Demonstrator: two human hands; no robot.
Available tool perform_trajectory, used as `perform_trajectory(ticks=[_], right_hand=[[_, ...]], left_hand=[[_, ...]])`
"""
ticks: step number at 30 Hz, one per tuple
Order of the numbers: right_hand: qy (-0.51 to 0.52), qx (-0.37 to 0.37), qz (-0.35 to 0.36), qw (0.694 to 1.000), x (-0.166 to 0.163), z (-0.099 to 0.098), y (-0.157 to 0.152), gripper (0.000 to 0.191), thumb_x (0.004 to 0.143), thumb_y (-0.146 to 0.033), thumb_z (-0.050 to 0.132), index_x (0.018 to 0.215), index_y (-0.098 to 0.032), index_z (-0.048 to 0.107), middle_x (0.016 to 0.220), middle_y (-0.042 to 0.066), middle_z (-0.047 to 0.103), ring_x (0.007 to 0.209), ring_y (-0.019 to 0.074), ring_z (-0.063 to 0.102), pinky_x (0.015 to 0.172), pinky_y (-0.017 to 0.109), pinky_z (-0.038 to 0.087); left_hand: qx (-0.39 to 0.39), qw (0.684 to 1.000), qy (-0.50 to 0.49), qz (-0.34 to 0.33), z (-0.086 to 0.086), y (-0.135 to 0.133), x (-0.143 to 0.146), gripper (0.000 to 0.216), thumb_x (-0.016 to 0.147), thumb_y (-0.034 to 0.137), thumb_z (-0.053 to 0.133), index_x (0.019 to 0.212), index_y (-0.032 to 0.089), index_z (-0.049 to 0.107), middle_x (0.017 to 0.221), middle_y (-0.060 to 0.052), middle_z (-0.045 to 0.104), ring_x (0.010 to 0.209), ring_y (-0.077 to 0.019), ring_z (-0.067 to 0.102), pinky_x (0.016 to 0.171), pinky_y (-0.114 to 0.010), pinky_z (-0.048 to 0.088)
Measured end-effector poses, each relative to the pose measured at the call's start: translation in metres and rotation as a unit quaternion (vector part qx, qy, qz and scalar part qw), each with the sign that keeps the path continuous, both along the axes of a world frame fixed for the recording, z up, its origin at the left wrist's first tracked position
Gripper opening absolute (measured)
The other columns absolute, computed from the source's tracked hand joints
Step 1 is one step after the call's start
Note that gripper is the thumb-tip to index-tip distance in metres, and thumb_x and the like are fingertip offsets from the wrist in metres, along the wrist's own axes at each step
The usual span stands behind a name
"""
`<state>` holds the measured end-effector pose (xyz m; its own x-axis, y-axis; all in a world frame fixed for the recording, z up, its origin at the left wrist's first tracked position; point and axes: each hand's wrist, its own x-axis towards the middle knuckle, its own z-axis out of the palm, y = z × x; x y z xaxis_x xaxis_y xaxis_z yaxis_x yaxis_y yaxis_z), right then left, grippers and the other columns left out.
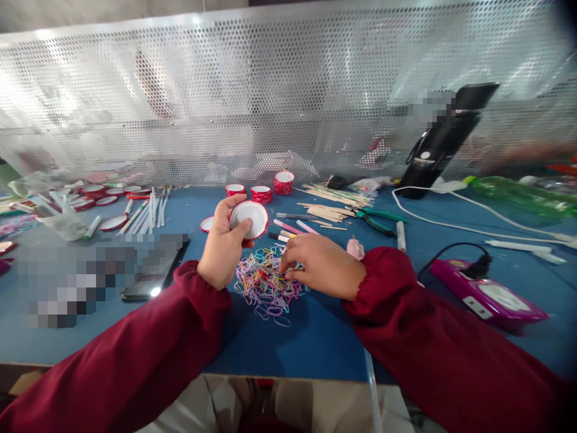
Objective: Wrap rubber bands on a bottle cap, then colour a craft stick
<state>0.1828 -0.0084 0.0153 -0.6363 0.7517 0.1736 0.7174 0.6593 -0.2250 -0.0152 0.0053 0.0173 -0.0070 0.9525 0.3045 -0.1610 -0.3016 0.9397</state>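
Currently holds a round, red-rimmed dish [258, 216] in the left grip [223, 246], pinched with the thumb on its white inner face and with fingers behind and at the rim, raised above the counter [270, 355]. Reaches with the right grip [322, 264] into a loose heap of rubber bands [261, 279], with fingertips bent down among the strands; cannot tell if closed on any. Could well lift a tangled clump instead of a few single loops, owing to so much interlocking, or flick strays toward the near side of both grips by pulling too briskly. May also let the dish slip or tilt through too slight a thumb pressure, or knock the slim pens [291, 227] just beyond the right grip by sweeping the knuckles forward. Looks glossy and patterned in the red of the short cylindrical tubs [283, 185] beyond the left grip, smooth and pale inside them; soft, thin and stretchy in the many-coloured bands; dry, straight and wooden in the sticks [331, 213] past the right grip; hard and slender in the green-handled pliers [363, 215] beyond it and rightward.
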Motion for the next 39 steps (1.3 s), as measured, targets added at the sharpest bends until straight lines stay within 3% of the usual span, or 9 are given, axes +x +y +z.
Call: perform_trajectory(ticks=[4,8,13,17,20,27,32,35,39], right_hand=[[-0.021,0.009,-0.003,1.0,-0.003,-0.003,0.0,0.012,0.083,-0.013,0.074,0.083,-0.023,0.079,0.089,0.004,0.075,0.09,0.0214,0.068,0.085,0.035,0.048],[0.039,0.04,-0.04,0.998,-0.001,0.003,-0.001,0.011,0.089,-0.013,0.066,0.085,-0.019,0.074,0.093,0.005,0.074,0.095,0.0217,0.065,0.089,0.036,0.047],[0.159,-0.028,-0.083,0.983,0.001,0.007,0.0,0.012,0.09,-0.012,0.06,0.085,-0.019,0.068,0.082,0.002,0.071,0.074,0.0145,0.062,0.069,0.028,0.045],[0.305,-0.089,-0.081,0.945,0.0,0.001,0.003,0.003,0.086,-0.018,0.063,0.088,-0.019,0.066,0.078,0.001,0.069,0.07,0.0136,0.062,0.065,0.027,0.049],[0.372,-0.108,-0.075,0.919,-0.002,0.0,0.003,0.01,0.082,-0.022,0.068,0.091,-0.02,0.066,0.079,0.001,0.069,0.071,0.0143,0.063,0.066,0.028,0.052],[0.408,-0.159,-0.088,0.895,-0.004,0.001,0.003,0.008,0.081,-0.02,0.07,0.089,-0.02,0.068,0.082,0.002,0.073,0.075,0.0153,0.069,0.073,0.031,0.057],[0.438,-0.136,-0.077,0.885,-0.004,0.002,0.003,0.009,0.08,-0.024,0.073,0.088,-0.02,0.068,0.078,0.001,0.072,0.073,0.0145,0.069,0.072,0.03,0.057],[0.44,-0.117,-0.072,0.887,-0.003,0.003,0.004,0.009,0.081,-0.025,0.073,0.087,-0.02,0.069,0.078,0.001,0.072,0.072,0.0138,0.068,0.071,0.029,0.056],[0.379,-0.135,-0.06,0.914,-0.001,0.001,0.004,0.006,0.082,-0.023,0.071,0.087,-0.019,0.071,0.079,0.001,0.074,0.071,0.0139,0.067,0.069,0.028,0.054]], left_hand=[[0.003,1.0,0.008,-0.001,-0.001,0.001,-0.001,0.044,0.083,0.017,0.065,0.124,0.026,0.054,0.104,-0.003,0.062,0.072,-0.0126,0.059,0.049,-0.016,0.048],[0.005,1.0,0.008,0.004,-0.002,0.002,-0.001,0.048,0.083,0.017,0.065,0.128,0.027,0.053,0.104,-0.003,0.062,0.071,-0.0121,0.059,0.048,-0.016,0.047],[0.016,1.0,0.015,0.005,-0.002,0.002,-0.002,0.05,0.082,0.017,0.065,0.129,0.029,0.053,0.104,-0.002,0.062,0.072,-0.0124,0.06,0.048,-0.016,0.046],[0.002,0.999,0.045,0.002,-0.001,0.001,-0.002,0.024,0.083,0.018,0.063,0.106,0.023,0.066,0.1,-0.002,0.065,0.071,-0.0113,0.058,0.05,-0.016,0.047],[-0.014,0.998,0.069,-0.002,-0.001,0.001,-0.002,0.01,0.085,0.02,0.059,0.089,0.019,0.069,0.094,-0.003,0.066,0.069,-0.0101,0.055,0.053,-0.017,0.047],[-0.003,0.996,0.094,-0.008,-0.004,0.001,-0.002,0.014,0.087,0.019,0.058,0.09,0.019,0.071,0.106,-0.006,0.067,0.078,-0.0113,0.059,0.058,-0.019,0.049],[0.017,0.992,0.125,-0.011,-0.004,0.001,-0.002,0.017,0.087,0.02,0.059,0.096,0.019,0.074,0.114,-0.007,0.062,0.082,-0.0126,0.062,0.06,-0.021,0.053],[0.043,0.987,0.152,-0.011,-0.005,0.002,-0.003,0.018,0.088,0.024,0.061,0.098,0.019,0.074,0.118,-0.008,0.058,0.084,-0.0134,0.062,0.06,-0.022,0.055],[0.058,0.985,0.16,0.001,-0.006,0.003,-0.003,0.019,0.088,0.024,0.061,0.101,0.019,0.073,0.12,-0.008,0.06,0.087,-0.0138,0.061,0.06,-0.021,0.056]])
